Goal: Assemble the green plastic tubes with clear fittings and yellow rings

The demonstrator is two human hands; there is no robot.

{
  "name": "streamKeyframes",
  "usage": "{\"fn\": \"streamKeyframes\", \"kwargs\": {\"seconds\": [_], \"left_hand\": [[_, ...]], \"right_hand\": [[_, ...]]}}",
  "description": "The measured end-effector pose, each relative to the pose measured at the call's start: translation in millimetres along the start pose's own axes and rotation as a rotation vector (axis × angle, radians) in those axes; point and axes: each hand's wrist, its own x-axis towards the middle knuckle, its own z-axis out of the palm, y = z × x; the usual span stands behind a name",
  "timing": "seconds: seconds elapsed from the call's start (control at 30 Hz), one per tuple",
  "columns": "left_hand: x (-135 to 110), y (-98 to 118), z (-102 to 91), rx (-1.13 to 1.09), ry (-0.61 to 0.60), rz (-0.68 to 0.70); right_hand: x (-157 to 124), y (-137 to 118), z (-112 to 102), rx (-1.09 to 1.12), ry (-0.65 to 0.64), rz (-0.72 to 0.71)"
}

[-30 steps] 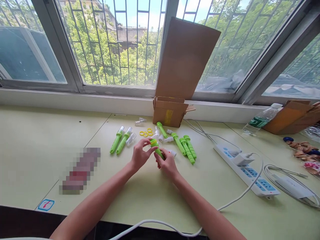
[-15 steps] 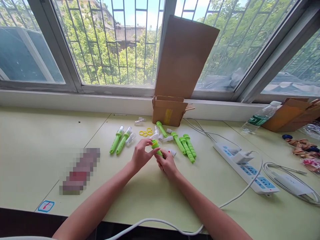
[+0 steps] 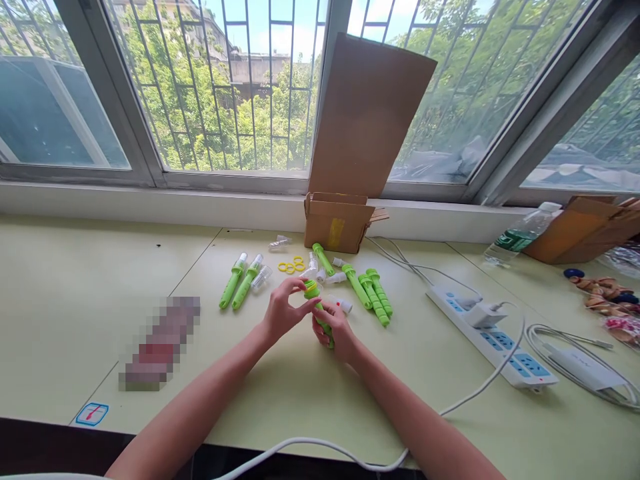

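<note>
Between my hands is a green plastic tube (image 3: 325, 327) with a yellow ring (image 3: 311, 285) at its wide upper end. My right hand (image 3: 337, 328) is wrapped round the tube's body. With thumb and fingers, my left hand (image 3: 286, 308) pinches the wide end by the ring. Just behind my hands lie several clear plastic pieces, loose yellow rings (image 3: 291, 267) and a white cylinder (image 3: 343, 305) with a red mark. More green tubes (image 3: 373, 297) rest to the right. Two green tubes with clear tips (image 3: 241, 283) lie to the left, beside a clear cap (image 3: 261, 279).
A small cardboard box (image 3: 336, 223) stands against the sill. At right are a white power strip (image 3: 493, 340), a coiled cable with an adapter (image 3: 583, 365) and a tilted plastic bottle (image 3: 523, 235). A white cable (image 3: 300, 440) crosses the table's front edge. A blurred-out object (image 3: 163, 343) lies left.
The tube has turned in my hands, so more of its lower body shows below my right hand. My left hand stays at the ringed end.
</note>
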Motion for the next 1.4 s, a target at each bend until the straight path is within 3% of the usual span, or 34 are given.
{"fn": "streamKeyframes", "kwargs": {"seconds": [0.17,0.47,0.8,1.27,1.4], "left_hand": [[1.4,4.3,-2.2,-0.066,-0.04,-0.007],[-1.6,2.9,2.9,0.025,0.03,0.009],[0.1,-0.8,-0.7,0.036,-0.016,-0.003],[3.0,1.9,0.5,-0.074,-0.029,-0.068],[2.5,-0.2,0.6,-0.117,-0.027,-0.09]], "right_hand": [[2.4,7.3,1.7,0.026,0.011,0.002],[2.4,8.6,5.9,-0.325,0.231,-0.267],[0.3,8.7,7.7,-0.16,0.136,-0.105],[-0.8,8.8,6.2,0.033,0.051,-0.034],[0.9,8.9,4.3,-0.035,0.048,-0.036]]}}
